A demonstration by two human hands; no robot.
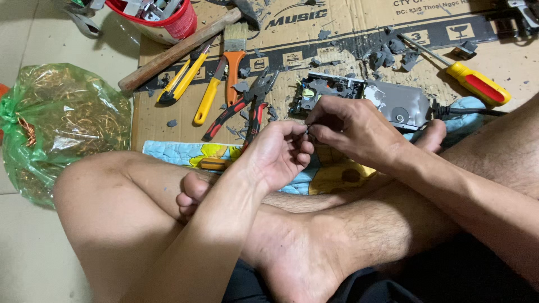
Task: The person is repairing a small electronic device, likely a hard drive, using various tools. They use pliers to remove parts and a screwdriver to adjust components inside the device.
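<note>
My left hand (279,151) and my right hand (351,126) meet above my crossed legs. Their fingertips pinch one small dark piece (307,131) between them; it is too small to identify. Just beyond the hands lies a grey device with its casing broken open (387,101), a circuit part showing at its left end (323,87) and a black cable leaving its right side. Red-handled pliers (238,109) lie to the left of the hands on the cardboard (157,115).
On the cardboard lie a yellow utility knife (181,78), an orange-handled brush (233,59), a wooden-handled hammer (179,50), a yellow-and-red screwdriver (477,84) and grey plastic shards (387,53). A red bucket (163,17) stands behind. A green bag of copper wire (62,123) sits at left.
</note>
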